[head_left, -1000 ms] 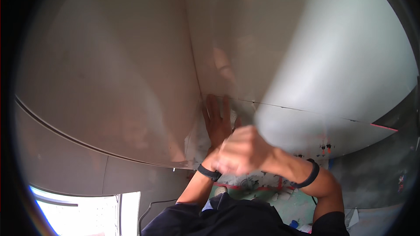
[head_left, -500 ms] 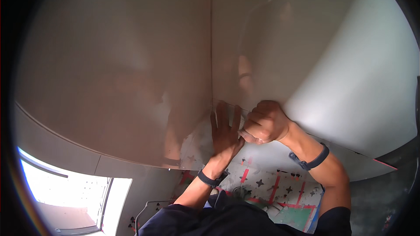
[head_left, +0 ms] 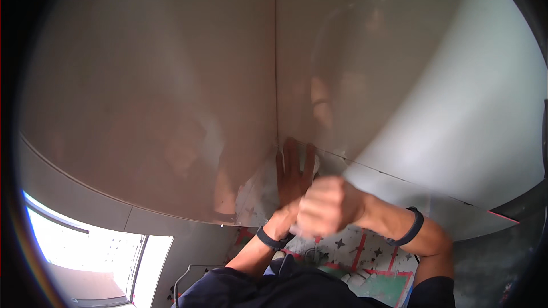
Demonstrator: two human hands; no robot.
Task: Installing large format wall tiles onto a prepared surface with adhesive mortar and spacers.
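Observation:
My left hand lies against the lower wall tile at the corner, its fingers stretched and spread with their tips close under the horizontal joint. In front of its wrist hovers my right hand, curled into a fist and smeared by motion. Nothing sticks out of the fist, and it is off the tile. Above both hands rise two large glossy tiles, the left wall tile and the right wall tile, meeting at an upright corner line. Part of my left wrist and palm is hidden behind the fist.
A thin joint runs between the right tile and the lower tile strip. Below lies floor sheeting with red stripes, dark cross shapes and a green patch. A bright window is at lower left, near a bent metal rod.
My right fist has pulled back from the tile, down and left toward my body, over my left wrist. My left hand keeps nearly the same place, spread on the tile.

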